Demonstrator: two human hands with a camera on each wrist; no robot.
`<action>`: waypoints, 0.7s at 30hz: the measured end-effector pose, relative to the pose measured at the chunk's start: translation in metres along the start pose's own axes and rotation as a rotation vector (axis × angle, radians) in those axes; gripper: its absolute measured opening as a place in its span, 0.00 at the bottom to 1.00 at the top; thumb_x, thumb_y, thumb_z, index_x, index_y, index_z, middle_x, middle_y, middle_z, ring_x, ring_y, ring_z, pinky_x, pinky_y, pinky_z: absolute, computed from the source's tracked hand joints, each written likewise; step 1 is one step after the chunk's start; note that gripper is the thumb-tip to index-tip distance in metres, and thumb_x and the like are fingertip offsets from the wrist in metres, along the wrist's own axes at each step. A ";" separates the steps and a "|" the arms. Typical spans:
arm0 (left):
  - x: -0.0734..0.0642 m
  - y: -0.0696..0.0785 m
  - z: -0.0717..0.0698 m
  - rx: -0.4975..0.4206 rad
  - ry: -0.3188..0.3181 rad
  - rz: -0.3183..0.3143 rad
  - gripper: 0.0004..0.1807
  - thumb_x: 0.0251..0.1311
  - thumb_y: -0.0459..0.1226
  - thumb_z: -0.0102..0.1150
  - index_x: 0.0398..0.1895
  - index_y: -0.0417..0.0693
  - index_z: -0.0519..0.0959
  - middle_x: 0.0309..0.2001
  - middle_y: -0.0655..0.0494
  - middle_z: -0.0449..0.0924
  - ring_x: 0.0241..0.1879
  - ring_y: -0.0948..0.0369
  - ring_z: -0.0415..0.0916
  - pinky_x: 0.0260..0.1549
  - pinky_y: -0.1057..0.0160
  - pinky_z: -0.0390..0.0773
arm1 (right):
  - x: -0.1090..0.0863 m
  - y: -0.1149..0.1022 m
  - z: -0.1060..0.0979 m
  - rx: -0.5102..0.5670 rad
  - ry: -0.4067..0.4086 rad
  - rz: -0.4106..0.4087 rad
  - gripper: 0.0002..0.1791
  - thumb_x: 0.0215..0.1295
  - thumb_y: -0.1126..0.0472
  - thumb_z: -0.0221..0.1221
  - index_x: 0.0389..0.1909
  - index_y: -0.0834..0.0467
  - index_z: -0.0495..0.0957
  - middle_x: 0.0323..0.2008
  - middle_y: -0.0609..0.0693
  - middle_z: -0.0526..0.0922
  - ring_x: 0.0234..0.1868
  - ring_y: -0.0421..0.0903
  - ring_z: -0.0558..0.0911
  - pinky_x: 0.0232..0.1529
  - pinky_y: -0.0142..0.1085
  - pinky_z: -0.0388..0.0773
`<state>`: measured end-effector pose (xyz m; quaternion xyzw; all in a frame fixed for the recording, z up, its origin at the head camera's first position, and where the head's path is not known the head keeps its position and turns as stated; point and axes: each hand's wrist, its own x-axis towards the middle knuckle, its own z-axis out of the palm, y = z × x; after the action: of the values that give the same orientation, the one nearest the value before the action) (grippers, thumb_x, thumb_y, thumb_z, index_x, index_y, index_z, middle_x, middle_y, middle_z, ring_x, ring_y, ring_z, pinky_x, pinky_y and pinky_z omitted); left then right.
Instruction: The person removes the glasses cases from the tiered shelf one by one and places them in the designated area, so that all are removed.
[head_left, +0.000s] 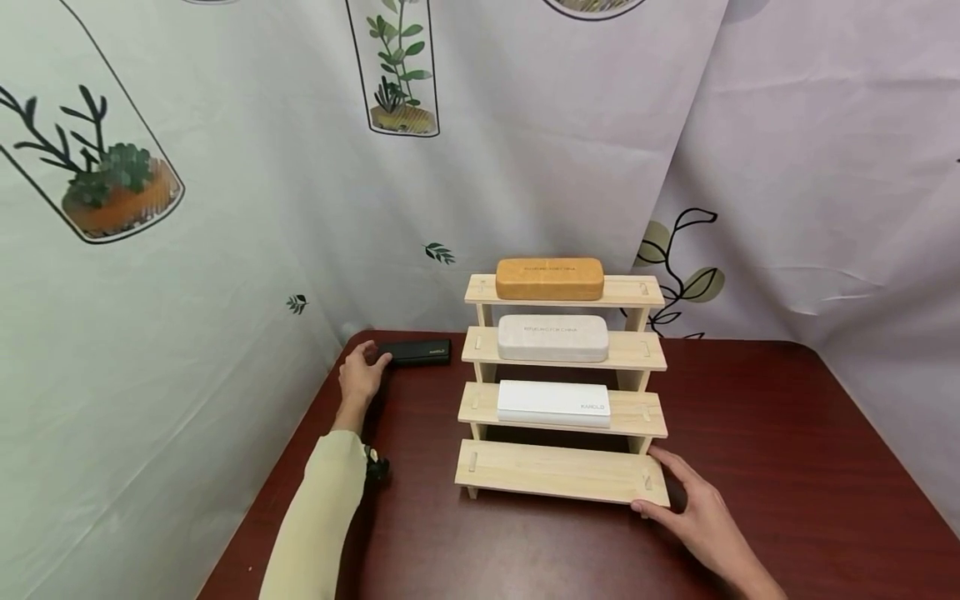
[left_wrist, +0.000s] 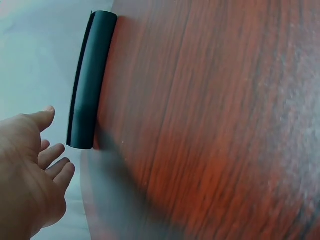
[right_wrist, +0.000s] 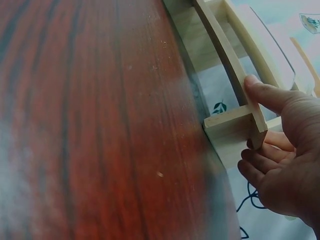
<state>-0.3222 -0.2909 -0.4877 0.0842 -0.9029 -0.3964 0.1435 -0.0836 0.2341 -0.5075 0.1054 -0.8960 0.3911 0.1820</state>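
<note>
A four-tier wooden display stand (head_left: 558, 473) stands on the table. My right hand (head_left: 701, 515) grips the right end of its lowest shelf; in the right wrist view the thumb lies at the shelf's front edge and the fingers curl round its end. At the table's far left corner lies a black glasses case (head_left: 420, 357) with small lettering. My left hand (head_left: 360, 375) is at its left end, fingers loosely spread and wrapped round nothing. In the left wrist view, the fingertips (left_wrist: 64, 172) appear just off the end of the black case (left_wrist: 92, 82).
On the upper tiers sit an orange-brown case (head_left: 550, 287), a pale grey case (head_left: 553, 348) and a white case (head_left: 553, 410), one per shelf. The dark red table (head_left: 757, 467) backs onto hanging fabric (head_left: 555, 192) printed with plants, which also runs along the left side.
</note>
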 end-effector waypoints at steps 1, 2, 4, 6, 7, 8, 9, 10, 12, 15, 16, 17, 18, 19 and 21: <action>-0.001 0.001 -0.001 -0.001 0.008 -0.002 0.32 0.77 0.45 0.63 0.77 0.40 0.70 0.70 0.37 0.75 0.68 0.37 0.70 0.71 0.35 0.63 | 0.000 0.000 0.000 -0.004 -0.005 0.003 0.42 0.51 0.55 0.83 0.68 0.58 0.78 0.63 0.58 0.83 0.63 0.30 0.73 0.55 0.11 0.57; -0.001 0.002 -0.002 -0.006 0.013 -0.008 0.33 0.76 0.45 0.63 0.78 0.41 0.70 0.71 0.37 0.74 0.69 0.36 0.69 0.71 0.34 0.63 | 0.001 0.000 -0.001 -0.005 -0.011 0.007 0.43 0.51 0.55 0.83 0.68 0.58 0.78 0.63 0.59 0.83 0.63 0.35 0.75 0.55 0.12 0.57; -0.002 0.005 -0.004 -0.016 0.023 -0.017 0.33 0.76 0.46 0.64 0.78 0.42 0.70 0.72 0.37 0.73 0.70 0.36 0.68 0.71 0.34 0.63 | 0.002 0.000 -0.002 -0.008 -0.024 0.023 0.43 0.51 0.55 0.83 0.68 0.59 0.77 0.63 0.61 0.82 0.63 0.48 0.79 0.55 0.11 0.57; -0.003 0.008 -0.005 -0.024 0.027 -0.017 0.34 0.76 0.46 0.64 0.78 0.43 0.69 0.74 0.36 0.71 0.71 0.36 0.67 0.71 0.34 0.63 | 0.003 -0.001 -0.004 -0.006 -0.036 0.045 0.43 0.52 0.55 0.83 0.69 0.60 0.77 0.63 0.63 0.82 0.63 0.58 0.79 0.54 0.11 0.57; -0.004 0.009 -0.006 -0.029 0.032 -0.015 0.34 0.75 0.46 0.65 0.78 0.43 0.70 0.74 0.37 0.70 0.72 0.36 0.67 0.71 0.34 0.63 | 0.004 -0.001 -0.005 -0.003 -0.040 0.052 0.43 0.53 0.55 0.83 0.70 0.61 0.77 0.63 0.64 0.82 0.63 0.62 0.79 0.53 0.11 0.57; -0.004 0.010 -0.006 -0.034 0.037 -0.009 0.34 0.75 0.46 0.65 0.78 0.43 0.70 0.75 0.37 0.70 0.72 0.36 0.66 0.71 0.34 0.63 | 0.004 -0.002 -0.006 0.002 -0.044 0.059 0.43 0.54 0.55 0.82 0.70 0.62 0.76 0.64 0.66 0.81 0.63 0.64 0.79 0.53 0.11 0.57; -0.005 0.012 -0.007 -0.035 0.041 -0.001 0.34 0.75 0.46 0.65 0.79 0.44 0.70 0.75 0.37 0.70 0.72 0.36 0.67 0.71 0.35 0.64 | 0.005 -0.002 -0.007 0.002 -0.048 0.068 0.43 0.54 0.55 0.82 0.70 0.62 0.76 0.64 0.66 0.81 0.64 0.65 0.79 0.52 0.11 0.57; -0.006 0.013 -0.007 -0.034 0.046 0.008 0.34 0.75 0.46 0.65 0.79 0.44 0.70 0.75 0.37 0.70 0.72 0.37 0.67 0.71 0.35 0.64 | 0.005 -0.002 -0.007 0.005 -0.049 0.074 0.43 0.55 0.55 0.82 0.70 0.63 0.75 0.63 0.67 0.81 0.64 0.65 0.79 0.52 0.11 0.57; -0.008 0.016 -0.008 -0.040 0.059 0.026 0.34 0.75 0.46 0.65 0.78 0.44 0.70 0.75 0.38 0.70 0.71 0.37 0.68 0.71 0.36 0.64 | 0.006 -0.003 -0.008 0.016 -0.054 0.084 0.44 0.56 0.55 0.81 0.71 0.66 0.74 0.64 0.68 0.81 0.63 0.67 0.80 0.52 0.10 0.58; -0.012 0.021 -0.011 -0.052 0.069 0.057 0.34 0.75 0.47 0.65 0.78 0.43 0.70 0.74 0.40 0.71 0.72 0.39 0.69 0.71 0.37 0.65 | 0.007 -0.003 -0.009 0.038 -0.059 0.099 0.44 0.59 0.55 0.80 0.72 0.68 0.72 0.64 0.67 0.81 0.63 0.67 0.80 0.53 0.10 0.60; -0.013 0.023 -0.011 -0.057 0.067 0.068 0.34 0.75 0.47 0.65 0.78 0.42 0.69 0.75 0.40 0.71 0.72 0.40 0.68 0.71 0.37 0.65 | 0.008 -0.004 -0.009 0.048 -0.058 0.103 0.45 0.60 0.56 0.79 0.73 0.69 0.70 0.65 0.67 0.80 0.62 0.68 0.81 0.54 0.10 0.61; -0.014 0.025 -0.012 -0.064 0.062 0.078 0.35 0.75 0.47 0.65 0.79 0.42 0.69 0.75 0.41 0.71 0.73 0.41 0.67 0.72 0.38 0.65 | 0.009 -0.004 -0.010 0.062 -0.056 0.105 0.45 0.60 0.56 0.79 0.73 0.70 0.69 0.65 0.67 0.80 0.62 0.68 0.81 0.54 0.10 0.62; -0.016 0.028 -0.013 -0.072 0.056 0.087 0.36 0.75 0.47 0.65 0.79 0.43 0.68 0.76 0.42 0.70 0.74 0.41 0.66 0.72 0.38 0.65 | 0.009 -0.004 -0.010 0.070 -0.052 0.106 0.46 0.61 0.57 0.79 0.74 0.70 0.68 0.65 0.68 0.80 0.62 0.68 0.81 0.54 0.10 0.63; -0.017 0.030 -0.015 -0.079 0.050 0.095 0.36 0.75 0.48 0.65 0.80 0.43 0.67 0.76 0.43 0.70 0.75 0.42 0.65 0.72 0.38 0.65 | 0.010 -0.005 -0.011 0.082 -0.048 0.103 0.46 0.61 0.57 0.78 0.75 0.70 0.67 0.65 0.68 0.80 0.62 0.68 0.81 0.54 0.10 0.63; -0.021 0.036 -0.017 -0.094 0.035 0.109 0.38 0.76 0.49 0.64 0.81 0.43 0.65 0.77 0.43 0.68 0.76 0.43 0.63 0.73 0.38 0.64 | 0.012 -0.005 -0.012 0.097 -0.036 0.094 0.47 0.61 0.59 0.78 0.76 0.70 0.66 0.64 0.69 0.80 0.60 0.68 0.82 0.53 0.11 0.65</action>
<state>-0.2985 -0.2729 -0.4539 0.0349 -0.8840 -0.4282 0.1844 -0.0901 0.2388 -0.4915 0.0792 -0.8831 0.4401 0.1419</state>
